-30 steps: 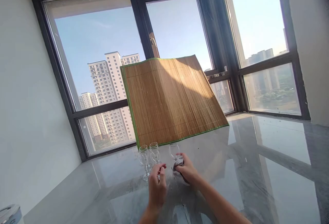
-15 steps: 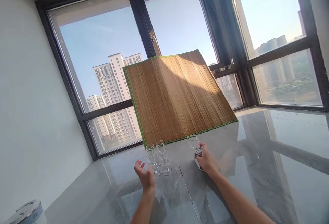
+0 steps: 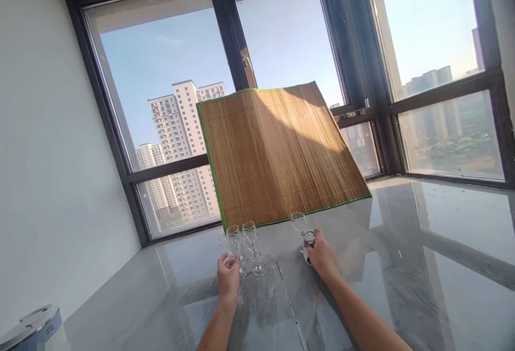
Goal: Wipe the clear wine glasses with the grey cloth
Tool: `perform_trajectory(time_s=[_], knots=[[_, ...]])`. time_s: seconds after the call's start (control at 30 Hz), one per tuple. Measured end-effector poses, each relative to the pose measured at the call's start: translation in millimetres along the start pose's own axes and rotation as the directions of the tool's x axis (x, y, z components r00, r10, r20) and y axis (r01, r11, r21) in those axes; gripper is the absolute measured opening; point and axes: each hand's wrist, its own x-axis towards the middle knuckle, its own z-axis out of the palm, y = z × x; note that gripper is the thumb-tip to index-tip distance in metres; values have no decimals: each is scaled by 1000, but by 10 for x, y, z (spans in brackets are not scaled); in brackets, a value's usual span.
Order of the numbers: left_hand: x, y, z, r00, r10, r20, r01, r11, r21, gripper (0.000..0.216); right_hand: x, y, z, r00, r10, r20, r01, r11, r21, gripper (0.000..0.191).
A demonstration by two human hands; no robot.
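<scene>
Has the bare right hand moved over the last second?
Yes, to the right: the bare right hand now sits clearly farther right of the thin dark seam in the glossy grey countertop.

Stemmed glasses [image 3: 249, 231]: clear, smooth glass
Cloth [image 3: 309, 237]: matt fabric
Mat [image 3: 281, 152]: fine wood-like slats, ribbed
Worktop [image 3: 181, 292]: polished stone-look, highly reflective
Window frame [image 3: 227, 34]: metal-looking, smooth
Wall [image 3: 48, 125]: smooth, matt

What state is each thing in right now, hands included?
Clear stemmed glasses, left group: upright, clustered.
Clear stemmed glass, right: bowl upward, apart.
Left hand: fingers curled beside that group, grip unclear.
Right hand: closed on bunched pale cloth.
Green-edged brown slatted mat: propped up, partly sunlit.
Round bluish container: upright, partly cropped.
</scene>
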Motion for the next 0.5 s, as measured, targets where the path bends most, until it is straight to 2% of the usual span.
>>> perform_trajectory(time_s=[0.2,0.3,0.37,0.43,0.5], knots=[[-36,53,-17,1000,6,10,-6,1000,26,35,60,15,11,999,-45,10,45,999,30,39],[-35,93,-46,998,38,-48,-37,999,14,29,73,22,3,997,-74,6,74,995,63,43],[-53,177,-67,989,96,-114,-95,995,12,30,56,-10,-25,996,-90,-13,91,992,89,46],[-117,307,-71,966,204,-155,-203,979,26,33,1,-92,-79,994,-90,-56,95,990,108,49],[-242,445,-49,935,336,-112,-334,942,40,37,-102,-227,-150,990,-69,-125,84,989,119,55]])
